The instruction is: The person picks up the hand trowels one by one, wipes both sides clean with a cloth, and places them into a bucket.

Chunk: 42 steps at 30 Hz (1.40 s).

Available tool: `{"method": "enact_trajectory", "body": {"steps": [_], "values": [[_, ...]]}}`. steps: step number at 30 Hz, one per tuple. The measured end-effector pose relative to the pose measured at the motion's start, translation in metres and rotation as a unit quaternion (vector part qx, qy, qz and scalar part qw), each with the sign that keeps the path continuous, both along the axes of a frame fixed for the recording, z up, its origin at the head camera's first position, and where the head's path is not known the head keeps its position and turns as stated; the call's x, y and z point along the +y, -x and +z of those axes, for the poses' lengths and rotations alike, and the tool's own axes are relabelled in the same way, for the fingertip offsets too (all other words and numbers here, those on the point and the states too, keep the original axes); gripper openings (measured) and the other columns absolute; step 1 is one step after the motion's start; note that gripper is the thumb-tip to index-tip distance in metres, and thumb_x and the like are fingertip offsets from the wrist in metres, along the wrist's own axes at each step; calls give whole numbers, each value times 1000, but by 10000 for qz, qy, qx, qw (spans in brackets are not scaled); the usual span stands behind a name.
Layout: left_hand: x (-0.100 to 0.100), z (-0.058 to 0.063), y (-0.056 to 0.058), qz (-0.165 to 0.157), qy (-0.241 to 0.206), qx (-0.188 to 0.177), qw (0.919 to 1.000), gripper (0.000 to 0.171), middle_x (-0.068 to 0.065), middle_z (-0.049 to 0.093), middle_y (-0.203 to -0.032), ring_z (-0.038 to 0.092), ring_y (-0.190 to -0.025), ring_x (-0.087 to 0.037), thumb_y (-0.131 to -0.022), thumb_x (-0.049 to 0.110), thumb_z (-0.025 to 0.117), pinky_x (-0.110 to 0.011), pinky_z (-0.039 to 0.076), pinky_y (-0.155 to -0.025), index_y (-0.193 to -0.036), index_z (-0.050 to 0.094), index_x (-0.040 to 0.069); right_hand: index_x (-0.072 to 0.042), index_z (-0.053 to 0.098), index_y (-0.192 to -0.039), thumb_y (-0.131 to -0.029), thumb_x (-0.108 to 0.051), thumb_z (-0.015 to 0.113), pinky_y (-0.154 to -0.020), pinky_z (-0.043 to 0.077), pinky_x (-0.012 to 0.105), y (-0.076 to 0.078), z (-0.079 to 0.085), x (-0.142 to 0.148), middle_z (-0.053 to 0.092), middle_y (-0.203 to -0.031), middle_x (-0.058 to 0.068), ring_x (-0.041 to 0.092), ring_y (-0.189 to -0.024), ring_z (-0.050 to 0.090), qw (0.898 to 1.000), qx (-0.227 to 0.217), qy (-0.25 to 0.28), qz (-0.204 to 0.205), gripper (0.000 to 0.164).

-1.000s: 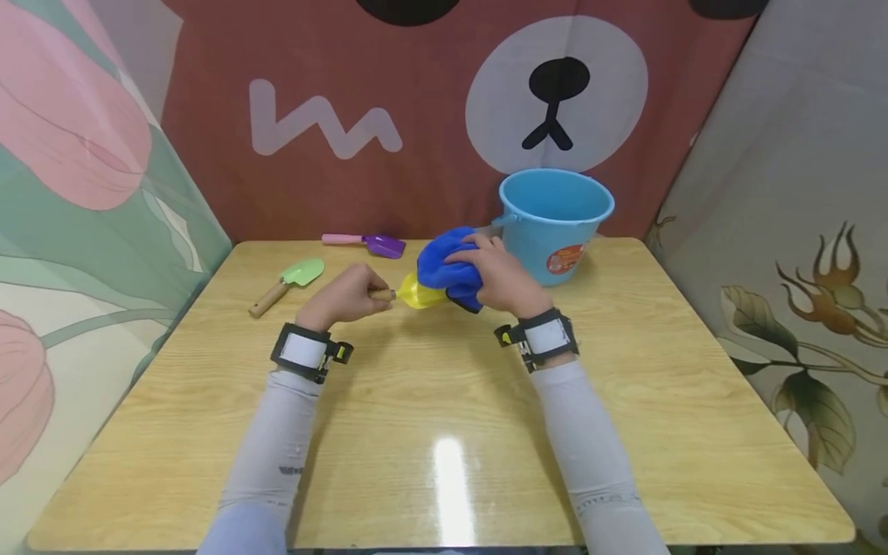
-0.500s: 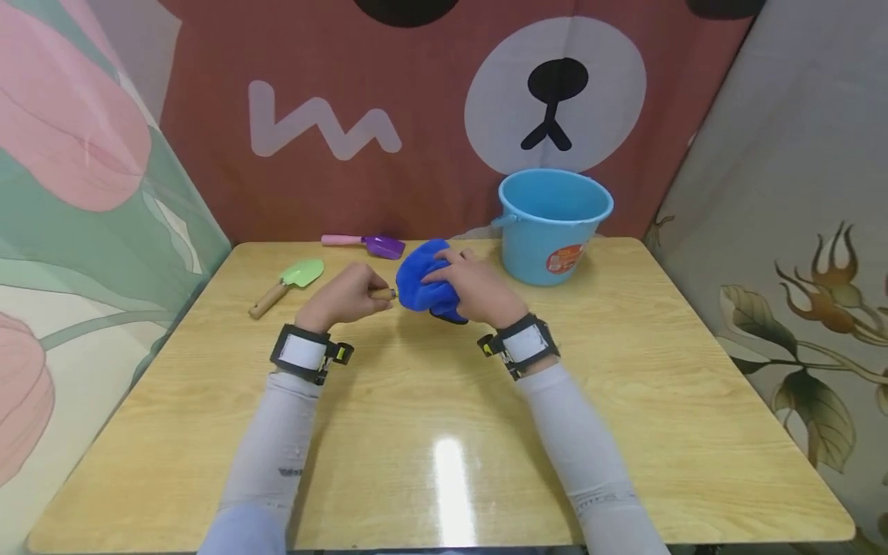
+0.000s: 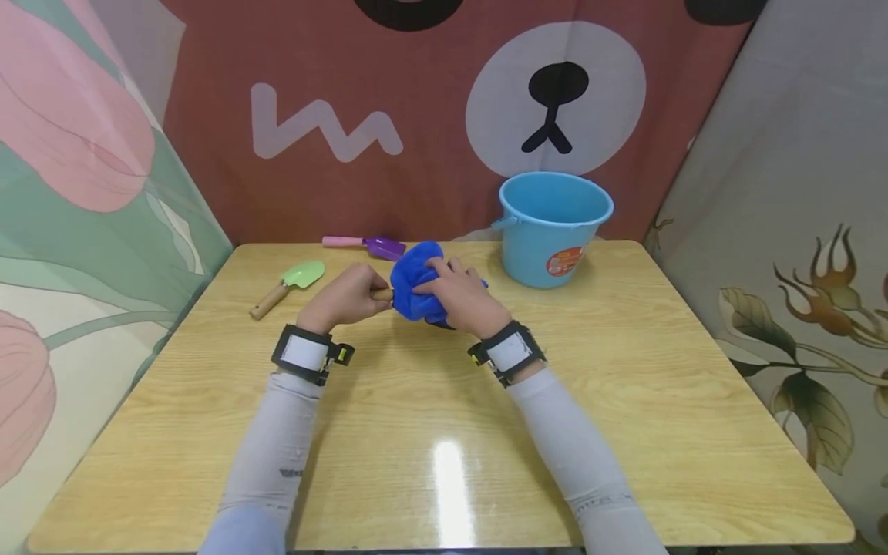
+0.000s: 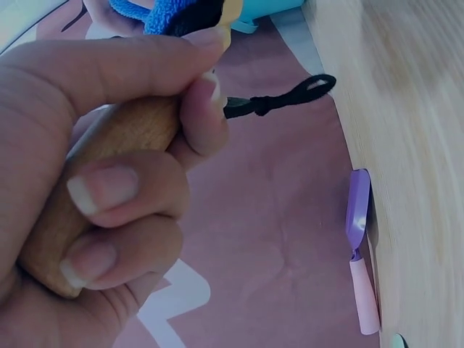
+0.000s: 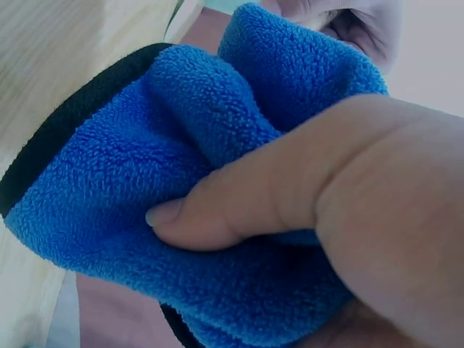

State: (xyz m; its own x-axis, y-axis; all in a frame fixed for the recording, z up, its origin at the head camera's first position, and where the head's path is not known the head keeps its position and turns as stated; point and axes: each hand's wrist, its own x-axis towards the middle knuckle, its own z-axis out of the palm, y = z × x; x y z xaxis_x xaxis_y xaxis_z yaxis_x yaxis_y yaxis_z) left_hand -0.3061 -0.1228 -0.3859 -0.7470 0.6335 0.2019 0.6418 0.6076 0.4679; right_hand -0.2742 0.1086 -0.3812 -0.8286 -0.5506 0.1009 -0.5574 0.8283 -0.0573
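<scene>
My left hand (image 3: 344, 297) grips the wooden handle (image 4: 134, 134) of a small yellow toy shovel, its fingers curled round the wood. A black cord loop (image 4: 297, 94) hangs from the handle. Only a sliver of the yellow metal (image 4: 231, 10) shows in the left wrist view; the blade is hidden in the head view. A blue fluffy cloth (image 3: 413, 281) with a black edge covers the blade. My right hand (image 3: 466, 299) holds this cloth bunched, with the thumb (image 5: 210, 210) pressing into its folds in the right wrist view. Both hands are above the wooden table (image 3: 388, 432).
A light-blue bucket (image 3: 534, 254) stands at the back right. A purple shovel with a pink handle (image 3: 343, 241) lies at the back edge. To the left lies a green shovel (image 3: 303, 273) with a wooden handle. Printed curtains (image 3: 444, 200) surround the table.
My right hand has moved left with the cloth, from the blade's far end toward the handle. The cloth now covers the yellow blade, which showed earlier. My left hand stays in place.
</scene>
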Motion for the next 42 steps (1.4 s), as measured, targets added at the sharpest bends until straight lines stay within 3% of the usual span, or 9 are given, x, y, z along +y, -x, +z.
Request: {"method": "enact_trajectory", "body": {"steps": [7,30,37,42], "values": [[2,0,-1,-22,83,104,9999,43,9,39,-54,35,-48,-6,-89,7,73,-25,28,-50,-54,50,14,-25,66,-137,-85,-8,82,-100,45,60,0,-3,-1,39,-152,14,37,-132,38,9999,-25,56,-112,57],[5,0,0,57,11,31,10000,24,4,49,-60,43,-51,-10,-89,5,75,-27,34,-51,-67,65,7,-27,65,-138,-86,-8,80,-104,42,62,7,3,13,35,-156,13,40,-138,36,9992,-351,128,-166,57],[6,-1,2,178,-1,-58,9998,7,-1,65,-69,51,-54,-11,-89,8,76,-27,41,-53,-88,78,1,-25,66,-136,-87,-3,77,-103,43,64,11,3,23,36,-156,15,41,-136,38,9992,-270,240,-168,55],[4,-1,2,260,8,-97,9996,6,-3,68,-74,54,-56,-11,-88,7,77,-28,45,-55,-91,79,2,-24,66,-137,-88,-2,76,-103,44,63,15,1,25,34,-157,15,41,-136,37,9990,-329,265,-167,55]]}}
